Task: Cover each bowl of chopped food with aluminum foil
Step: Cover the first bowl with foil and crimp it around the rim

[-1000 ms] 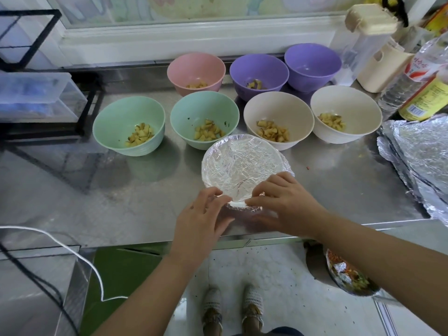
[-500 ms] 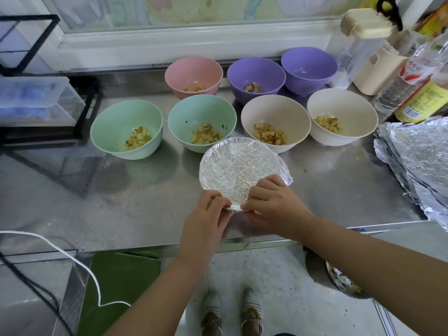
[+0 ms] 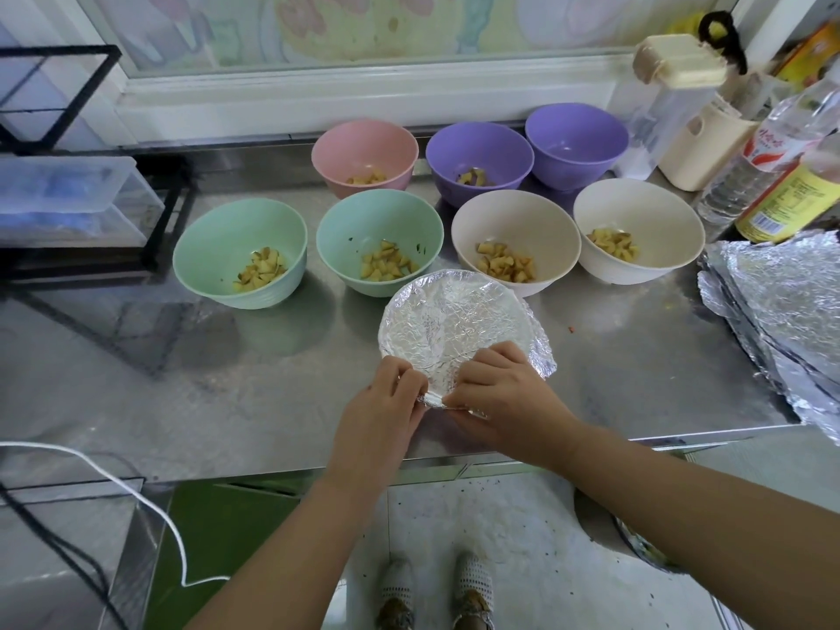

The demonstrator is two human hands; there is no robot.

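Both hands have closed in toward each other at the near rim of the foil-covered bowl (image 3: 450, 320) since the earlier frames. Left hand (image 3: 382, 402) and right hand (image 3: 504, 393) each pinch the folded foil edge at that rim, fingers curled, knuckles nearly touching.

Position: the foil-covered bowl stands on the steel counter (image 3: 227, 393), near its front edge.

Foil condition: silver, crinkled, dished slightly inward and pressed round the rim. One loose flap projects on the bowl's right side. The colour of the bowl beneath the foil cannot be told.

Count, covered: one.

Count, uncovered: seven, all behind the foil-covered bowl.
- Row just behind it: two green bowls (image 3: 204, 247) and two cream bowls (image 3: 513, 216), each holding chopped yellow-brown pieces (image 3: 386, 266).
- Row behind that: one pink bowl (image 3: 363, 147) and two purple bowls (image 3: 477, 147). The contents of the farther purple bowl are not visible.

Spare foil sheets (image 3: 782, 302): one stack, to the right of the foil-covered bowl, well apart.
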